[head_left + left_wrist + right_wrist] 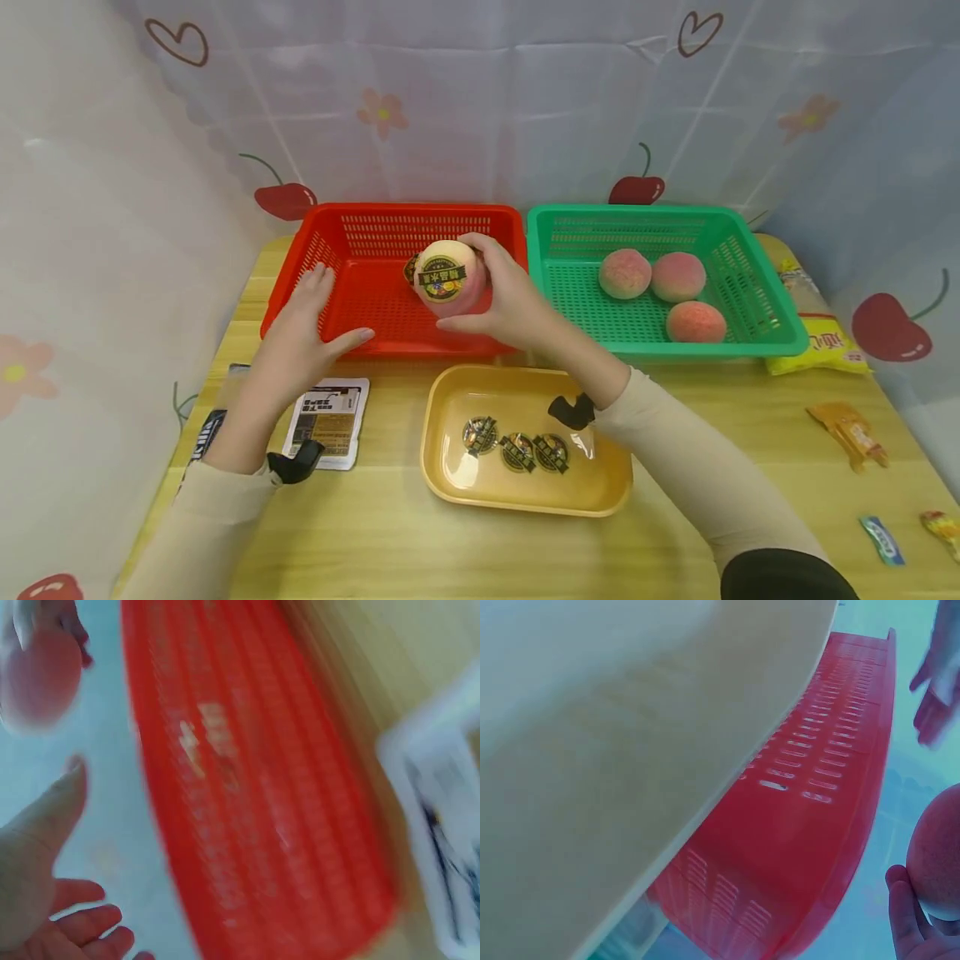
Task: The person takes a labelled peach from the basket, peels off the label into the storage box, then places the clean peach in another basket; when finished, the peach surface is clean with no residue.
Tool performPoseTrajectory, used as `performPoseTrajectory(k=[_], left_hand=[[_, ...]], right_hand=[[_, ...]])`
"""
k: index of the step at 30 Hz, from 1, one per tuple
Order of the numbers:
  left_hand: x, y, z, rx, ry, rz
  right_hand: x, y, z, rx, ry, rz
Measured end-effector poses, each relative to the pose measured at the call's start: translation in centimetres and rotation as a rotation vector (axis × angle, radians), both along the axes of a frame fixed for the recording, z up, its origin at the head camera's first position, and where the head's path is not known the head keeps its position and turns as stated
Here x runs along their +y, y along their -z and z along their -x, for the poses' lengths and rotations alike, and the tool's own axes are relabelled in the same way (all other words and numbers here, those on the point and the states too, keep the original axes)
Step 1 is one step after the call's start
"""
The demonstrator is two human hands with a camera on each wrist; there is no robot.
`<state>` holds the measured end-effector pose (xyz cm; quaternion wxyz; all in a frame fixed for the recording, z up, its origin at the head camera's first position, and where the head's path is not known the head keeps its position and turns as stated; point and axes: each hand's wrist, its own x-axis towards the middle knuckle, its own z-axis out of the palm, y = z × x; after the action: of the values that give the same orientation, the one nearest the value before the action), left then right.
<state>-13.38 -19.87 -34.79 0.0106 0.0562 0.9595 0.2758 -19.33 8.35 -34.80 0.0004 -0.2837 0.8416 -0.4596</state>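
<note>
My right hand [510,296] grips a pale pink peach [469,287] above the red basket [367,312]. A round black-and-gold sticker [441,278] lies on the side of this peach facing the head camera. Behind the peach, part of another dark sticker [409,268] shows at its left; what it sits on is hidden. My left hand [296,329] is over the basket's left side, fingers spread and apart from the peach. In the right wrist view the held peach [939,851] is at the right edge, with fingertips along its side.
A green basket [667,348] at the right holds three peaches [678,277]. In front, a yellow tray [517,496] carries three round stickers [517,451]. A white-edged packet [330,421] lies near my left wrist. Snack packets [821,343] and small wrapped items [882,539] lie far right.
</note>
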Motion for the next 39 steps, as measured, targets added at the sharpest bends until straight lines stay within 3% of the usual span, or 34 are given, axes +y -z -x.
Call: performPoseTrajectory(k=[5,10,14,20,26,39], left_hand=[[5.0,-1.2,-1.4,0.224,0.108,-0.142],[9.1,-1.4,-2.0,0.438,0.186,-0.263],[10.9,-1.3,-1.9,0.511,0.179,-0.321],[12.0,-1.1,-1.8,0.597,0.168,-0.361],[12.5,-1.1,-1.7,0.587,0.161,-0.4],[12.8,-1.9,-1.9,0.405,0.124,-0.43]], right_hand=[[1.2,0.1,-1.2,-0.002,0.03,0.02],[1.8,0.5,-1.9,0.035,0.034,0.045],[2.1,0.5,-2.3,0.07,0.042,0.048],[2.6,0.6,-2.6,0.112,0.061,-0.006],[3.0,0.7,-2.8,0.144,0.071,-0.051],[3.5,0.9,-3.1,0.188,0.108,-0.132]])
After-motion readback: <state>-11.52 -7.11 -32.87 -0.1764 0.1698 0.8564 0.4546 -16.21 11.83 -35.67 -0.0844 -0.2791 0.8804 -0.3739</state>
